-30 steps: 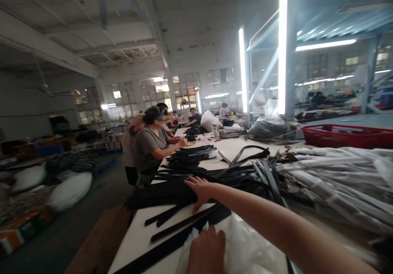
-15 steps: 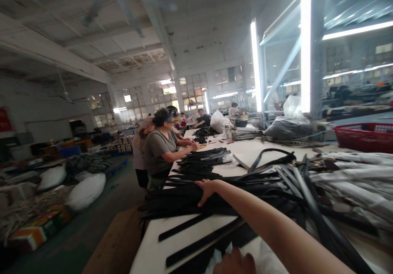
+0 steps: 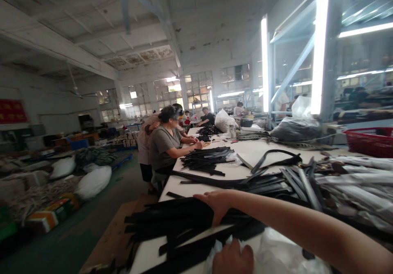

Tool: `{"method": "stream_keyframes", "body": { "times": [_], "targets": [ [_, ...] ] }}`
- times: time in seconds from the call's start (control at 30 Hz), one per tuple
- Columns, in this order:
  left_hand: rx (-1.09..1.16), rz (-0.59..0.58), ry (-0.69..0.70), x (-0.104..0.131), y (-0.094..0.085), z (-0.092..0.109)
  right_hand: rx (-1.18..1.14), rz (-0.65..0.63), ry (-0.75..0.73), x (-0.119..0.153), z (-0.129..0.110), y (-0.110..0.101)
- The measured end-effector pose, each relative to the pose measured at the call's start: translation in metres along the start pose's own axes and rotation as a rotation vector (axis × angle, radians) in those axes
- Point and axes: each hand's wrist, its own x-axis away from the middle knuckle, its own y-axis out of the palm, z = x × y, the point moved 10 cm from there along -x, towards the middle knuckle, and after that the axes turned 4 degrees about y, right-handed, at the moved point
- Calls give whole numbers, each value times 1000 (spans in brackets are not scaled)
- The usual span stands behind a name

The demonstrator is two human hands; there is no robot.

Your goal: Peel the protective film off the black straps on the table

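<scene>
My right hand reaches in from the right over a bundle of flat black straps. Its fingers lie across the top, and the thumb presses down the near side, closed on the bundle. The left ends of these straps stick out past the table edge. At the bottom, my left hand has curled fingers closed on crumpled clear plastic. More black straps lie under and beside it. Beyond my right arm rests another heap of long black straps.
A person in a grey shirt works along the table's left side, beside a pile of short black strips. White-wrapped bundles and a red basket occupy the right. Cardboard lies below the white table's left edge.
My right hand has drawn the bundle of black straps nearer and to the left, away from the far heap. My left hand stays on the plastic. The view has shifted slightly.
</scene>
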Motion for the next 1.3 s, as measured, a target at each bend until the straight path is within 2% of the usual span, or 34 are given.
{"method": "stream_keyframes", "body": {
  "times": [0.1,0.17,0.27,0.33,0.53,0.7,0.9,1.0,1.17,1.3],
  "targets": [
    [34,-61,47,5,-7,6,148,18,6,2,-19,5],
    [56,-66,75,10,-16,9,226,83,17,2,-28,7],
    [77,-54,79,17,-29,13,232,208,69,2,-32,8],
    [94,-63,78,21,-33,15,211,245,98,0,-29,9],
    [133,-81,119,25,-44,19,247,213,148,-11,-22,5],
    [131,-111,182,29,-45,20,254,169,140,-21,-20,1],
    [119,-101,191,33,-48,20,291,203,178,-15,-20,-6],
    [142,-63,145,33,-50,15,309,246,193,-4,-18,-18],
    [179,93,-47,31,-56,-17,313,326,212,28,-7,-61],
    [181,74,-71,27,-56,-30,309,361,193,70,-9,-91]
  ]
}}
